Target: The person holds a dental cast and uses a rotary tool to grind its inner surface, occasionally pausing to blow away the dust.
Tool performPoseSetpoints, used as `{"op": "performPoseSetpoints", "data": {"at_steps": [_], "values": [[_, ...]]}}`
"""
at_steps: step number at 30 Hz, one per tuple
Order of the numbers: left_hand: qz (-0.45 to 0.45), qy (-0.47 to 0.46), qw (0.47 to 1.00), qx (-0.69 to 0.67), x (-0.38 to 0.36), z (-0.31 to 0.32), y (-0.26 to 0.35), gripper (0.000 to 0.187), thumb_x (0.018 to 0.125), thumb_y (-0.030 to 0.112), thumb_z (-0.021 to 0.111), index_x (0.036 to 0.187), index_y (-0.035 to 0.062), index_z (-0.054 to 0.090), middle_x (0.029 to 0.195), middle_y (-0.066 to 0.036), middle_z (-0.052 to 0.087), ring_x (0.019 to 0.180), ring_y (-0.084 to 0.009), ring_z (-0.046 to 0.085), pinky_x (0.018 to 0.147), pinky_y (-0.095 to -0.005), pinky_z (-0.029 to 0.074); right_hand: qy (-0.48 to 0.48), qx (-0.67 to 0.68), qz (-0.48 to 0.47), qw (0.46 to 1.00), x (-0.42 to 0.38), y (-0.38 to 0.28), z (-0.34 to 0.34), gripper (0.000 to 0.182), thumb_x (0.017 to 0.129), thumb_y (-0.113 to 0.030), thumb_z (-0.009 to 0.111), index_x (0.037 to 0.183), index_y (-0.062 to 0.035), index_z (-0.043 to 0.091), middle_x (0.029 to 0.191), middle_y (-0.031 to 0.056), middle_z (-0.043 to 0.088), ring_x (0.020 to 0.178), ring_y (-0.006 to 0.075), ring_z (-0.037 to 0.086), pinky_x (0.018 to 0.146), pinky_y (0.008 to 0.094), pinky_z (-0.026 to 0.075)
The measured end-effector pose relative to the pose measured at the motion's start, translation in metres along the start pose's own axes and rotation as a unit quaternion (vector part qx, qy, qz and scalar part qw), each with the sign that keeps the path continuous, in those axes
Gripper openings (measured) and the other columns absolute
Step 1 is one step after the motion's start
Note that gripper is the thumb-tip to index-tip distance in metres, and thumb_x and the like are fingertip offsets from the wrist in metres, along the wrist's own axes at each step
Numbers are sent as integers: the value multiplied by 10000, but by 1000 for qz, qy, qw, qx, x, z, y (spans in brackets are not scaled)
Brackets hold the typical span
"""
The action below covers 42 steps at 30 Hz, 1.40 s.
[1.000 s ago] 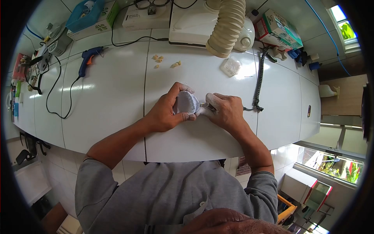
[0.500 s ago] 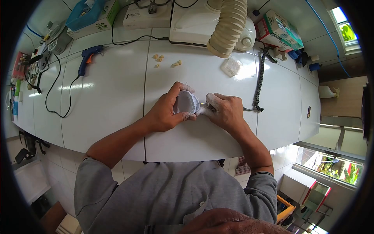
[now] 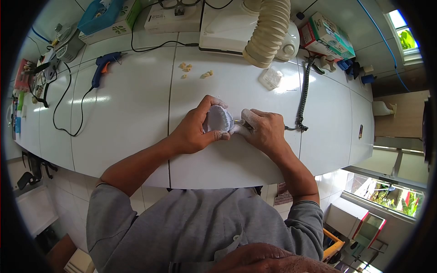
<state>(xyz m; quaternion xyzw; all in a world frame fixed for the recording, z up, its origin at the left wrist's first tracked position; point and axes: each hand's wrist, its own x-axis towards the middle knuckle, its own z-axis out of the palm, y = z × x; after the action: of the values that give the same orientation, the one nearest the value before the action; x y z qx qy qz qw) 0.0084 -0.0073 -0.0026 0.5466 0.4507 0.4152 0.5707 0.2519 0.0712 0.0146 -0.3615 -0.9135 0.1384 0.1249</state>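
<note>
A pale dental plaster cast [image 3: 218, 120] with a toothed rim is gripped in my left hand [image 3: 195, 131], thumb below and fingers above. My right hand [image 3: 263, 128] is closed around a rotary handpiece, mostly hidden by the fingers. Its thin metal bur [image 3: 237, 121] points left and meets the right edge of the cast, as far as I can see. White dust coats the fingertips of both hands. A black coiled cord [image 3: 303, 102] runs to the back of my right hand.
Small yellowish pieces [image 3: 185, 67] lie beyond the cast, near a clear small box [image 3: 271, 78]. A ribbed hose [image 3: 267, 36] hangs from a white machine [image 3: 223, 32] at the back. A blue glue gun [image 3: 104, 68] with a cord lies on the left of the white table [image 3: 123, 123].
Both hands keep nearly the same place and grip. Only a very slight shift of the view shows; the bur stays at the cast's right edge.
</note>
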Motion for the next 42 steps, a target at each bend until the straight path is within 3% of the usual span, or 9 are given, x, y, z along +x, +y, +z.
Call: {"op": "performPoseSetpoints", "data": {"at_steps": [2,5,11,14,17,42], "values": [[8,2,1000,-1,1,0,-2,646,916,173,903,1375,75,459,1241,-118,652,1190,-219,667,1022,-390,545,5,3,-4,1000,0,1,1,388,819,-469,880,888,-138,690,808,15,736,708,288,746,575,434,551],[-14,0,1000,-22,1,1,-4,666,896,64,906,1392,89,463,1242,-60,615,1193,-140,629,1063,-349,519,6,6,-7,1000,0,0,0,387,818,-466,881,881,-138,687,808,13,737,705,287,744,570,432,548],[18,3,1000,15,1,0,-2,637,916,37,878,1392,72,455,1236,-78,636,1181,-143,654,1054,-343,536,3,11,1,1000,1,-1,-2,372,829,-447,876,859,-134,678,802,20,732,705,293,741,571,433,544],[-7,3,1000,5,1,0,1,643,916,69,889,1390,71,455,1237,-83,638,1174,-143,654,1054,-347,537,-7,3,4,1000,1,-2,-3,367,829,-440,876,854,-132,678,800,25,729,708,294,742,575,438,546],[-15,5,1000,-27,1,1,-4,635,917,185,909,1349,74,457,1213,-120,658,1160,-202,677,1012,-383,549,6,4,-3,1000,1,-1,-2,371,827,-440,876,849,-129,676,798,28,727,707,294,742,574,439,545],[0,8,1000,25,1,-1,4,649,924,201,907,1373,79,455,1224,-112,652,1158,-198,666,993,-377,557,-14,2,10,1000,1,-2,-2,377,833,-463,872,912,-136,704,821,28,737,715,301,747,581,433,551]]}}
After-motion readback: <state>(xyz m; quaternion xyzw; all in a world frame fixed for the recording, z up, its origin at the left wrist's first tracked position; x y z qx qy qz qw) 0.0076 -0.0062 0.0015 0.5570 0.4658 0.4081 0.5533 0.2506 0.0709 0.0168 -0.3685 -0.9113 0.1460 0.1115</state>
